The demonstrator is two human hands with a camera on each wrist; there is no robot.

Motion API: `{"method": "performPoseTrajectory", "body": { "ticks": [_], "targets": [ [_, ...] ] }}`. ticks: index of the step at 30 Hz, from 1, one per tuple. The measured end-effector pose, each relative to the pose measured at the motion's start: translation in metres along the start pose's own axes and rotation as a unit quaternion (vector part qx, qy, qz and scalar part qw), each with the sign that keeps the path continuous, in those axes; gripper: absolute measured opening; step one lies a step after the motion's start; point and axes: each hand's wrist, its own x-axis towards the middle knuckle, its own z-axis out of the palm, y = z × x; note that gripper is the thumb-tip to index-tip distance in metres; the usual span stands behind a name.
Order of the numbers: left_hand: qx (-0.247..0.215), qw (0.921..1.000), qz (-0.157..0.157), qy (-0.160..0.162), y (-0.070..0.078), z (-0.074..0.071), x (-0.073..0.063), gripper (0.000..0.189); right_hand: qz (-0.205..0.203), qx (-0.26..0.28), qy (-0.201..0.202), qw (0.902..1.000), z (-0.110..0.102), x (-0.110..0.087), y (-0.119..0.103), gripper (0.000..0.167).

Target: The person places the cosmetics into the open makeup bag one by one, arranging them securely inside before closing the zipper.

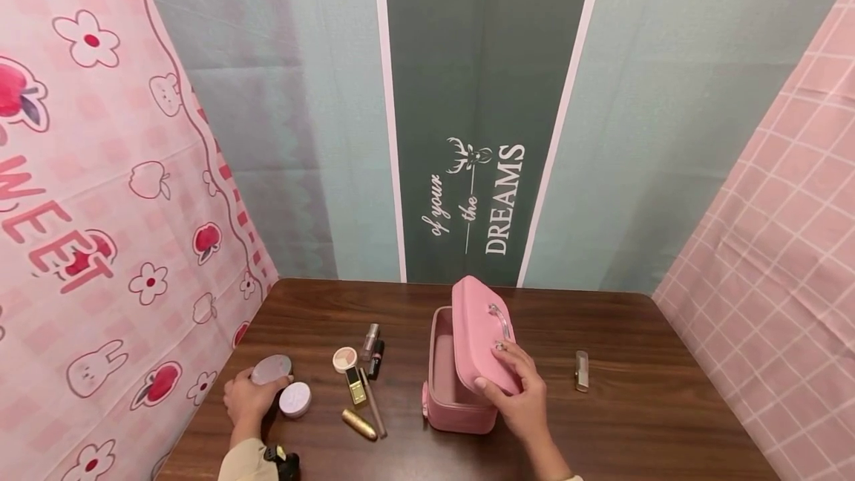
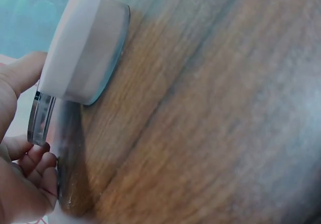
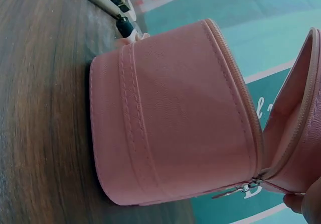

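A person's left hand (image 1: 249, 397) pinches a round silver compact (image 1: 272, 369) between thumb and fingers, a white jar (image 1: 295, 398) just to its right. The right hand (image 1: 524, 396) grips the raised lid (image 1: 476, 340) of a pink case (image 1: 461, 419) — standing just left of that hand. Between the hands lies a gold tube (image 1: 359, 424); beyond the right hand, rightward, a small clear-capped tube (image 1: 582, 372).

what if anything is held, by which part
Right hand holds the pink lid by its near end; left hand grips the round compact by its rim.
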Motion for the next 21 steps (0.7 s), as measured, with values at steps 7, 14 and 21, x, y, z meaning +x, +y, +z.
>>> {"method": "performPoseTrajectory", "body": {
  "ticks": [7,14,21],
  "targets": [
    [-0.017,0.9995,-0.013,0.023,-0.002,-0.003,-0.011,0.091,-0.064,-0.093,0.010,0.9936,-0.008,0.000,-0.011,0.049],
    [-0.007,0.9990,-0.026,0.035,-0.002,-0.008,-0.018,0.094,-0.127,-0.129,0.011,0.9835,-0.009,0.007,-0.018,0.036],
    [0.000,0.9985,0.002,0.054,0.007,-0.015,-0.022,0.096,-0.074,-0.126,0.042,0.9884,-0.007,0.012,-0.025,0.039]
  ]
}}
